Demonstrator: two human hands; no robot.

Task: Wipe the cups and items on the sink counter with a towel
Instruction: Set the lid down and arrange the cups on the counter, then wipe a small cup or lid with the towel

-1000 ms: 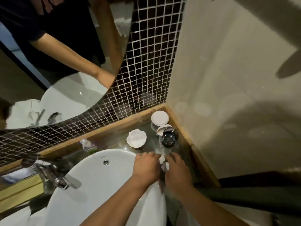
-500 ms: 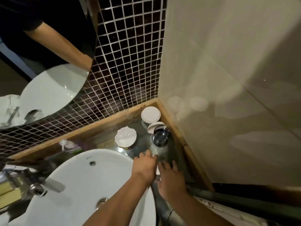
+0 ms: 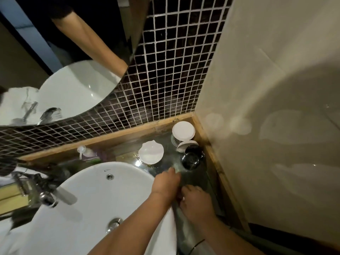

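My left hand (image 3: 166, 183) presses down on the wet glass counter (image 3: 198, 173) right of the basin. A pale bit of towel (image 3: 176, 168) shows under its fingertips, just short of a dark glass cup (image 3: 192, 158). My right hand (image 3: 196, 201) lies close behind it with curled fingers; what it holds is hidden. In the corner stands a clear cup with a white lid (image 3: 183, 130), with a second white lid (image 3: 186, 143) in front of it. A white shell-shaped dish (image 3: 150, 153) sits to the left.
The white basin (image 3: 103, 196) fills the lower left, with a chrome faucet (image 3: 44, 193) at its left. A small pump bottle (image 3: 83, 153) stands behind the basin. A wooden ledge (image 3: 128, 133), dark mosaic tiles and a beige wall (image 3: 266, 107) box in the corner.
My left hand has slid forward toward the dark cup. My right hand has drawn back a little toward me. The white cloth seen between both hands earlier is now mostly covered.
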